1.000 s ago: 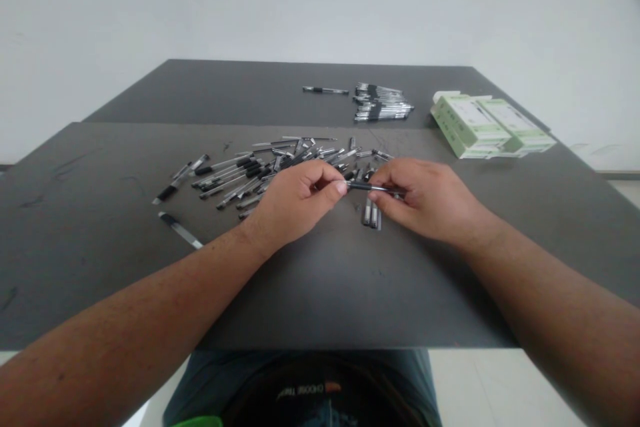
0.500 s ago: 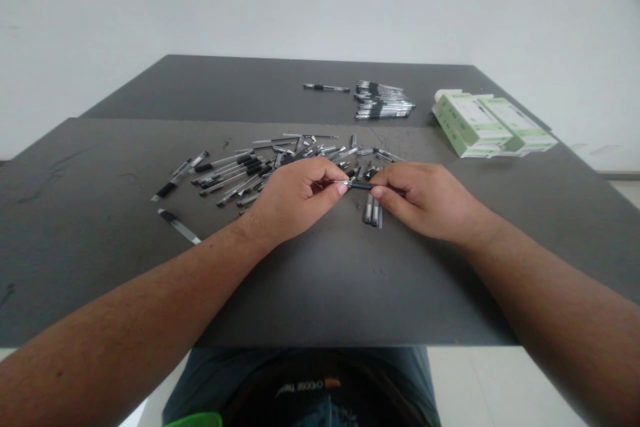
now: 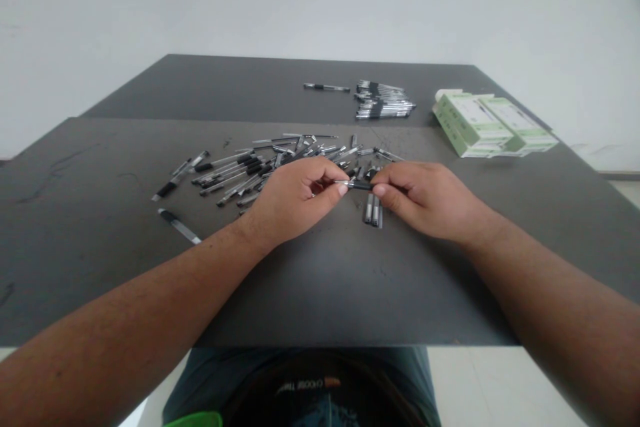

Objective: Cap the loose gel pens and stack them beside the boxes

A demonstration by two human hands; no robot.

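Between my two hands lies a pen [image 3: 360, 185] with a black grip, held level above the table. My left hand [image 3: 304, 199] pinches its clear, pointed end between thumb and forefinger. At the other end, my right hand [image 3: 425, 200] is closed on the dark part, its fingertips hiding the tip. Just below the pen, a few pen caps [image 3: 373, 210] lie side by side on the table. Behind my left hand spreads a loose pile of pen parts [image 3: 235, 177], clear barrels with black grips, partly covered by that hand.
Toward the back of the grey table [image 3: 320, 300], stacked pens [image 3: 383, 109] lie beside a single pen [image 3: 327, 87]. Green and white boxes [image 3: 480, 123] stand at the right. Loose barrels [image 3: 179, 225] lie left of my forearm. A wall rises behind the table.
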